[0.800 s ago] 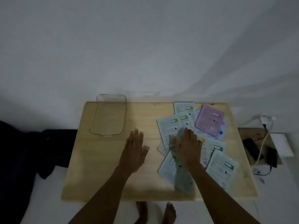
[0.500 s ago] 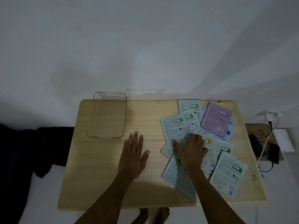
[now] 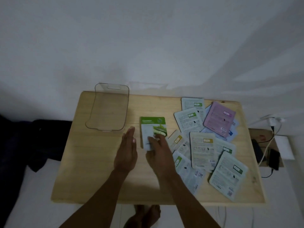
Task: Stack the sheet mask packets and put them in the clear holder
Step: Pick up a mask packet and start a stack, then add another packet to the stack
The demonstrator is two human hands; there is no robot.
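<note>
Wooden worktop [image 3: 102,170] fills the middle of my view, pale and set against a white wall. At its far left corner stands the clear holder [image 3: 108,109], empty, with a handle slot in its back wall. Across the right half lies the scatter of sheet mask packets [image 3: 213,145], overlapping, mostly pale backs up, with one pink packet [image 3: 219,118] near the far edge.

What has changed: half a second ago my right hand was pressed into that scatter, pulling at a packet. Now it has drawn one green cucumber packet [image 3: 153,129] clear of the others, turned it printed face up, and brought it to the bare middle of the worktop, between the holder and the scatter.

My right hand [image 3: 158,153] pinches the packet's near edge, thumb on top. My left hand [image 3: 127,148], earlier flat on the wood, is now turned on its edge just beside the packet's left side, fingers straight and together, holding nothing.

I judge this is the first packet of the stack, with my left hand set as a stop to square it. Nothing is in the holder yet.
</note>
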